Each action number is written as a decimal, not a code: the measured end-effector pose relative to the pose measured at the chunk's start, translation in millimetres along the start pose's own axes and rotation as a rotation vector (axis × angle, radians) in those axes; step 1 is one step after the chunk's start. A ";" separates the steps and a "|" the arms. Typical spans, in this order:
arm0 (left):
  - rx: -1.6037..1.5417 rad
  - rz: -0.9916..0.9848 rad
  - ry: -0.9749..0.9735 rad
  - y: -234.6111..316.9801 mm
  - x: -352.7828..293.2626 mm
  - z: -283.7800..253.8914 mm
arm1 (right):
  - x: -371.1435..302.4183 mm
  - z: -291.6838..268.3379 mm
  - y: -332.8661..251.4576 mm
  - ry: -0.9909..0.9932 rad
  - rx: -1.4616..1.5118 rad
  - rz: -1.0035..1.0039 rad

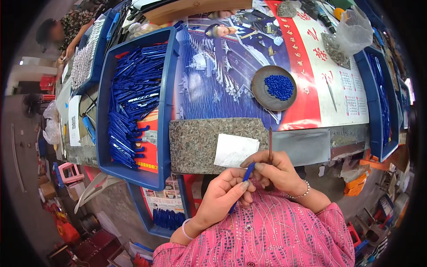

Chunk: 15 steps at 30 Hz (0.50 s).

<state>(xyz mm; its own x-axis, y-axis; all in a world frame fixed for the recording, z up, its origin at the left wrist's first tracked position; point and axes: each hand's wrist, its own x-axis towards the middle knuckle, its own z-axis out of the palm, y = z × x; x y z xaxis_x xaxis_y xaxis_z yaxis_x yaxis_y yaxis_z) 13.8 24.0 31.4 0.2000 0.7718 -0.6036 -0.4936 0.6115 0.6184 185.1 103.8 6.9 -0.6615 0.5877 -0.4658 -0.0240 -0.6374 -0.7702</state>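
Observation:
Close to my chest, my left hand [222,192] is closed round a slim blue plastic piece [250,171]; its lower end shows below the fingers. The thumb and fingers of my right hand [281,172] pinch the same piece near its upper end. My right hand also keeps a thin, rod-like tool [270,139] upright, tip away from me. Just beyond the hands, a folded white paper [236,150] lies on a speckled stone slab [193,144]. Farther off, a round dish [263,99] holds many small blue beads [279,86].
At left, a blue tray [165,111] holds many slim blue pieces [135,80]. A lower bin [153,229] holds more. Another blue tray [389,129] stands at right. Tweezers [331,93] and a plastic bag [354,29] lie on the poster-covered table. Another person [75,26] is at far left.

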 end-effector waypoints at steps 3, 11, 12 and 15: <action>0.015 0.011 -0.009 -1.1 -1.1 -1.8 | 1.6 1.3 1.6 -0.012 0.018 0.016; -0.578 -0.282 -0.227 -3.0 10.9 -24.7 | 10.9 10.7 6.2 0.038 -0.017 0.011; -0.700 -0.326 -0.242 -4.1 8.9 -25.4 | 11.4 12.1 6.5 0.028 -0.017 0.010; -0.784 -0.344 -0.229 -6.7 5.2 -27.5 | 13.0 15.6 7.2 0.005 -0.024 0.006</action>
<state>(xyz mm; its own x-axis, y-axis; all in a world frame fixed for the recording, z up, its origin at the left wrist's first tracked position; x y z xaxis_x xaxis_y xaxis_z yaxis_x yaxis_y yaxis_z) -5.2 19.1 10.3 0.5673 0.6344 -0.5251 -0.7961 0.5856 -0.1525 164.6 99.0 2.1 -0.6577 0.5864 -0.4729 -0.0016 -0.6288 -0.7775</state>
